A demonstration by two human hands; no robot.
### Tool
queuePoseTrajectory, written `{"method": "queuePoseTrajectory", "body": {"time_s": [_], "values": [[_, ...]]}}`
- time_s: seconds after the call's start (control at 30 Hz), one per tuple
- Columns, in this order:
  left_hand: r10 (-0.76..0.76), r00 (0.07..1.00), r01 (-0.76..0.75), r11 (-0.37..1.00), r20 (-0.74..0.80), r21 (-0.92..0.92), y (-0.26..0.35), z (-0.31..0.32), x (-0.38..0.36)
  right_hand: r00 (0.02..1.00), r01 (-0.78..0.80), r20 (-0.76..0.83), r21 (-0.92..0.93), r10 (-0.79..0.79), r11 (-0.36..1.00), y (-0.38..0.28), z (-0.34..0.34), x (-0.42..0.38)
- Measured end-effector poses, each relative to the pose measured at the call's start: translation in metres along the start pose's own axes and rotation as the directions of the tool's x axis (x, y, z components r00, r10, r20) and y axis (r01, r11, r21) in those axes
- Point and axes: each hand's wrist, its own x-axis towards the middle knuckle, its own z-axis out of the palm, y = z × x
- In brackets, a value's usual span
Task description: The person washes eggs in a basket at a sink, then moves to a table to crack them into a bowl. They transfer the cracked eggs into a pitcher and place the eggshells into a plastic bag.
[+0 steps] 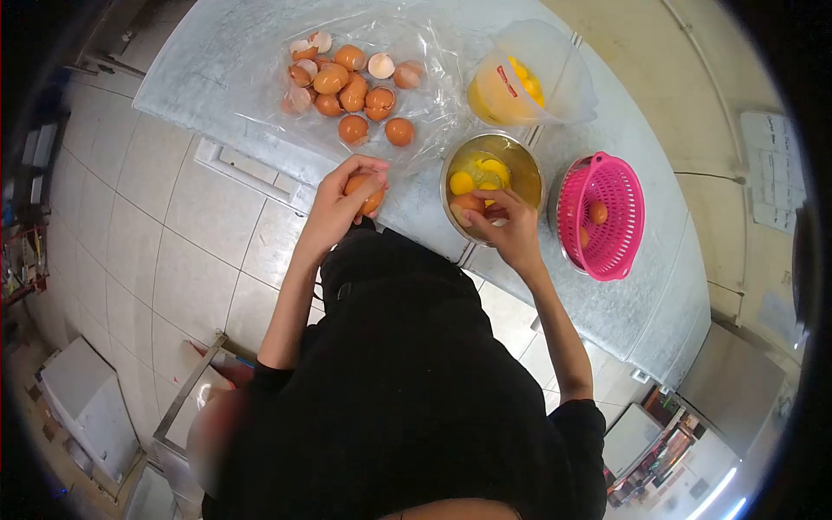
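Note:
My left hand (342, 201) is closed around a brown egg (371, 196) at the near edge of the metal table. Over the steel bowl (536, 165), my right hand (510, 225) grips another brown egg (469, 204) between thumb and fingers. Several yolks (462, 182) lie in clear egg white inside that bowl. Left of it, a clear plastic bag (425, 52) is spread flat with several brown eggshells (330, 79) on top, some of them broken halves.
A translucent plastic jug (568, 95) containing yolks stands behind the bowl. To the right, a pink plastic basket (626, 217) with brown eggs (597, 212) sits in a metal bowl. The table's near edge (416, 221) runs right in front of my body.

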Motion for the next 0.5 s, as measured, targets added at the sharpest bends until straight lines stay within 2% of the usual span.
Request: {"method": "queuePoseTrajectory", "body": {"time_s": [0.03,0.1,0.13,0.2,0.3,0.33,0.5], "values": [[0.003,1.000,-0.003,1.000,-0.004,-0.001,0.000,-0.001,-0.001,1.000,0.003,0.004,-0.002,-0.003,1.000,0.005,-0.001,0.002],[0.005,1.000,-0.005,1.000,-0.009,-0.006,-0.002,-0.002,-0.002,0.981,-0.182,0.084,0.114,0.173,0.977,0.017,-0.003,0.005],[0.005,1.000,-0.005,1.000,-0.010,-0.008,-0.002,-0.002,-0.002,0.982,-0.180,0.082,0.112,0.171,0.977,0.023,-0.003,0.007],[0.003,1.000,-0.003,1.000,-0.012,-0.003,-0.002,-0.002,-0.003,0.930,-0.354,0.223,0.333,0.291,0.874,0.036,-0.003,0.009],[-0.013,1.000,0.013,1.000,-0.017,-0.003,-0.001,-0.002,-0.004,0.904,-0.418,0.288,0.430,0.317,0.800,0.041,-0.005,0.010],[-0.029,0.999,0.029,1.000,-0.021,-0.006,0.000,-0.002,-0.005,0.906,-0.413,0.281,0.430,0.316,0.802,0.039,-0.007,0.011],[-0.021,1.000,0.021,1.000,-0.009,-0.008,0.000,-0.004,-0.009,0.886,-0.464,0.298,0.614,0.356,0.639,0.016,-0.021,0.021]]}}
